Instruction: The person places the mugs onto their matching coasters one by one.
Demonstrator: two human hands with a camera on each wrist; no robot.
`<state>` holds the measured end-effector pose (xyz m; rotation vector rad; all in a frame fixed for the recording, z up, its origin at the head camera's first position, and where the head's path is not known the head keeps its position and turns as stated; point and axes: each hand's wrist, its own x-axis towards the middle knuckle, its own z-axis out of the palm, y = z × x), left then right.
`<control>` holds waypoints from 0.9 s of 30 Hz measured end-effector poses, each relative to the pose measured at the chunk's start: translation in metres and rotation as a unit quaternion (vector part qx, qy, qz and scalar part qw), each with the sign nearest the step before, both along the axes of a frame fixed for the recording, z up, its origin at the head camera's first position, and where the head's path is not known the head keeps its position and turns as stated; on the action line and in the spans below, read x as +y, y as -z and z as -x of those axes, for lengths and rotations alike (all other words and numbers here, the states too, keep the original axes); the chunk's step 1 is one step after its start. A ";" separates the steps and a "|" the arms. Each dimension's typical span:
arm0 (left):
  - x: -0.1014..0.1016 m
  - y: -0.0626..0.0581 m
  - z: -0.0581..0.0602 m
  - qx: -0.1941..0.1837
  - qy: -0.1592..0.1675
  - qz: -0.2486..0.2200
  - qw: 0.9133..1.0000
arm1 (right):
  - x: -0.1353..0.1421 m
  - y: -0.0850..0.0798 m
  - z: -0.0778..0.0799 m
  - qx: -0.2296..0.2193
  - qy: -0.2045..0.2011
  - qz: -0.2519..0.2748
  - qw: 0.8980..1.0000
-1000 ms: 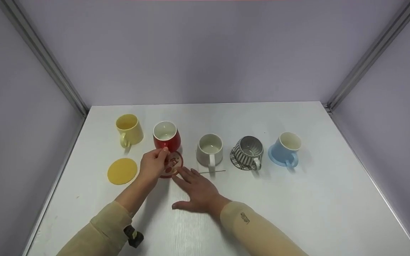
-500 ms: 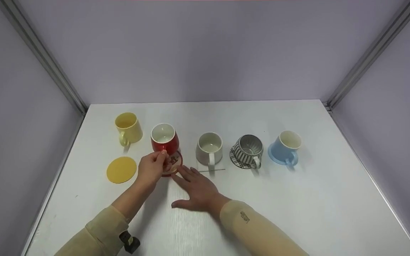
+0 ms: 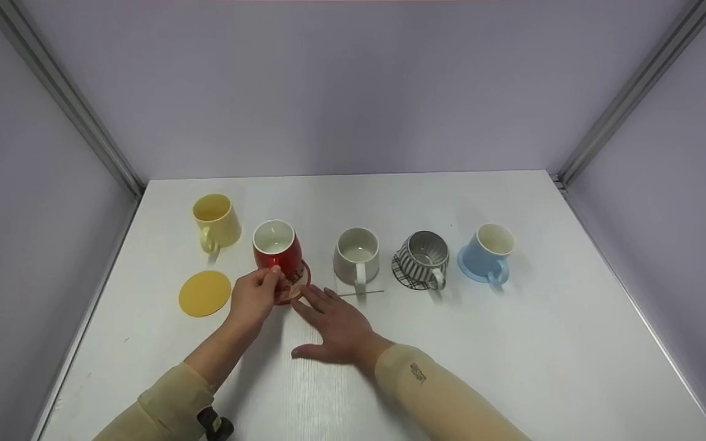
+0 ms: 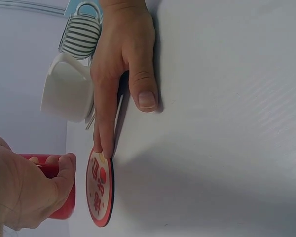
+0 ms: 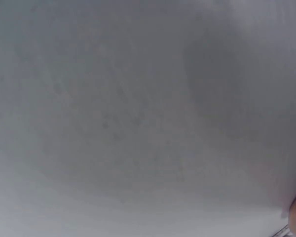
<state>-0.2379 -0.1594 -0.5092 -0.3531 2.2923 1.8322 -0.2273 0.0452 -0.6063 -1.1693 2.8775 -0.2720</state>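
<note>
By its handle, my left hand holds a red mug with a white inside, upright. A round red-rimmed coaster with red markings lies partly behind the mug and fingers in the head view. In the left wrist view, a gap shows between the raised mug and the coaster on the table. My right hand rests palm down with fingers spread, its fingertips at the coaster's near right edge. The right wrist view shows mostly blurred pale surface and a bit of skin.
To the left are a yellow mug and a round yellow coaster. Rightward stand a white mug on a clear square coaster, a striped mug on a black wire coaster, and a blue mug on a blue coaster.
My left hand has brought the red mug nearer to me and slightly left, so it overlaps more of the coaster. The right hand keeps its place on the coaster's edge.
</note>
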 end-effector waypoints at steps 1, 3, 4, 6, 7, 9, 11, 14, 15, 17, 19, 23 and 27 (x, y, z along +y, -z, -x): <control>0.000 0.000 -0.001 -0.001 -0.001 -0.006 1.000 | 0.000 0.000 0.000 -0.002 -0.001 0.000 1.000; 0.000 0.000 -0.002 -0.003 -0.002 -0.015 1.000 | 0.000 -0.001 0.000 -0.004 -0.001 0.000 1.000; 0.000 0.001 -0.002 -0.002 -0.003 -0.018 1.000 | 0.000 -0.001 0.000 -0.005 -0.001 0.000 1.000; 0.001 0.001 -0.002 0.001 -0.006 -0.025 1.000 | 0.000 -0.001 -0.001 -0.007 0.000 -0.002 1.000; 0.001 0.002 -0.003 0.004 -0.008 -0.028 1.000 | 0.000 -0.001 -0.001 -0.007 0.002 -0.003 1.000; 0.002 0.003 -0.003 0.011 -0.013 -0.036 0.999 | 0.000 0.000 -0.001 -0.005 0.004 -0.005 1.000; 0.002 0.004 -0.003 0.016 -0.018 -0.041 0.999 | -0.001 0.000 0.000 -0.002 0.005 -0.007 1.000; 0.002 0.005 -0.004 0.014 -0.021 -0.044 0.999 | -0.001 0.001 0.001 0.003 0.006 -0.008 1.000; 0.002 0.006 -0.005 0.013 -0.021 -0.046 0.999 | -0.001 0.002 0.001 0.004 0.006 -0.007 1.000; 0.002 0.006 -0.005 0.009 -0.023 -0.051 0.998 | -0.001 0.002 0.001 0.005 0.005 -0.008 1.000; 0.001 0.007 -0.006 0.006 -0.023 -0.052 0.998 | -0.001 0.003 0.001 0.004 0.004 -0.009 1.000; 0.001 0.009 -0.006 0.003 -0.024 -0.053 0.998 | -0.001 0.002 0.001 0.002 0.004 -0.007 1.000; 0.001 0.010 -0.006 0.002 -0.024 -0.050 0.998 | -0.001 0.001 0.000 0.003 0.006 -0.010 1.000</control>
